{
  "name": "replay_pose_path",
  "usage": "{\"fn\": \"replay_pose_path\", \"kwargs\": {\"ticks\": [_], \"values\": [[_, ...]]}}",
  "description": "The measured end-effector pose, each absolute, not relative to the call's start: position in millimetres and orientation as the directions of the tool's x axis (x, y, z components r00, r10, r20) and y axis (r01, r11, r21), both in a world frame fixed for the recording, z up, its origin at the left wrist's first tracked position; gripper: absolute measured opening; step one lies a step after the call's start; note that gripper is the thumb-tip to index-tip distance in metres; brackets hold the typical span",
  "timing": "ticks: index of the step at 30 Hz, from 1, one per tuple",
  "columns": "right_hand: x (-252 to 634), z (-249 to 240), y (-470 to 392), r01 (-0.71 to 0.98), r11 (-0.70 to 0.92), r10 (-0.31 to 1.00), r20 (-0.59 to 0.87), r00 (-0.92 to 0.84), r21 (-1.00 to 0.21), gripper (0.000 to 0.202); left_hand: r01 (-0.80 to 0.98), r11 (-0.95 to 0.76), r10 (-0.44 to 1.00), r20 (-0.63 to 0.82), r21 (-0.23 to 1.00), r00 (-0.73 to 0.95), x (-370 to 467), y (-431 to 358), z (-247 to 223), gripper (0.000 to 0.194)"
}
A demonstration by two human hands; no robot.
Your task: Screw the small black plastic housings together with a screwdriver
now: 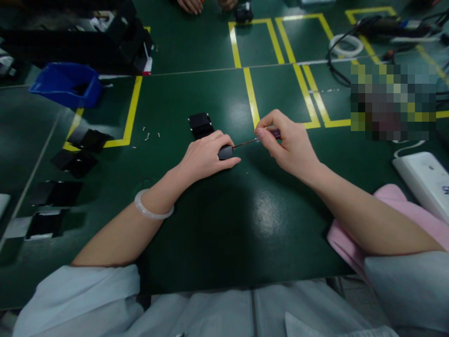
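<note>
Had a pink cloth [389, 193] at lower right. Curled the left hand [207, 153], part-closed, around a dark grey piece [225, 152] at mid-frame. Pinched a screwdriver [276, 134] tightly in the right hand [289, 146], right of centre, pointing its shaft at the piece. Saw loose screws [148, 136] left of centre, a black module [201, 123] just beyond the left hand, a blue bin [52, 89] at upper left, another person's hand [191, 5] at top.

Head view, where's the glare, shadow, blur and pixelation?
Head view: whitish glare on the glossy dark green tabletop, lower in frame than the bare right hand; head view: soft shadow under that hand; head view: the open blue plastic bin looks blurry; head view: coarse pixel blocks above the bunched pink cloth.
</note>
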State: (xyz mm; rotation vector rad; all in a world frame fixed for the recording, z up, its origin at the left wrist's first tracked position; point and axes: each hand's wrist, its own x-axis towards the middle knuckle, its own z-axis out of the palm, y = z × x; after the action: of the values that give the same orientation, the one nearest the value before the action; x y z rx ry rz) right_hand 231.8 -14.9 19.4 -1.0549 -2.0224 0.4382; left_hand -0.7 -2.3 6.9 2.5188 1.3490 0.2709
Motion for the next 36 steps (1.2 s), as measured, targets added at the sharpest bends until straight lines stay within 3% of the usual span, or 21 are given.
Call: {"fn": "replay_pose_path", "kwargs": {"ticks": [12, 16, 22, 27, 36], "values": [[231.6, 18.0, -13.6, 0.509, 0.637, 0.767, 0.54, -0.346, -0.579, 0.021, 0.789, -0.53, 0.837, 0.042, 0.311, 0.545, -0.3, -2.6, 7.1, 0.042], [232.1, 17.6, -13.6, 0.495, 0.636, 0.771, 0.523, -0.363, -0.593, 0.011, 0.788, -0.527, 0.838, 0.041, 0.319, 0.544, -0.1, -3.0, 7.3, 0.041], [232.5, 17.9, -13.9, 0.473, 0.662, 0.749, 0.543, -0.38, -0.582, 0.011, 0.787, -0.529, 0.836, 0.036, 0.317, 0.547, -0.2, -2.7, 7.5, 0.042], [232.4, 19.0, -13.9, 0.517, 0.647, 0.758, 0.542, -0.363, -0.56, 0.019, 0.79, -0.531, 0.838, 0.048, 0.307, 0.544, -0.8, -2.4, 6.5, 0.042], [231.4, 18.7, -15.0, 0.469, 0.658, 0.753, 0.537, -0.382, -0.589, 0.009, 0.794, -0.528, 0.839, 0.04, 0.301, 0.543, 0.0, -2.3, 7.1, 0.042]]}}
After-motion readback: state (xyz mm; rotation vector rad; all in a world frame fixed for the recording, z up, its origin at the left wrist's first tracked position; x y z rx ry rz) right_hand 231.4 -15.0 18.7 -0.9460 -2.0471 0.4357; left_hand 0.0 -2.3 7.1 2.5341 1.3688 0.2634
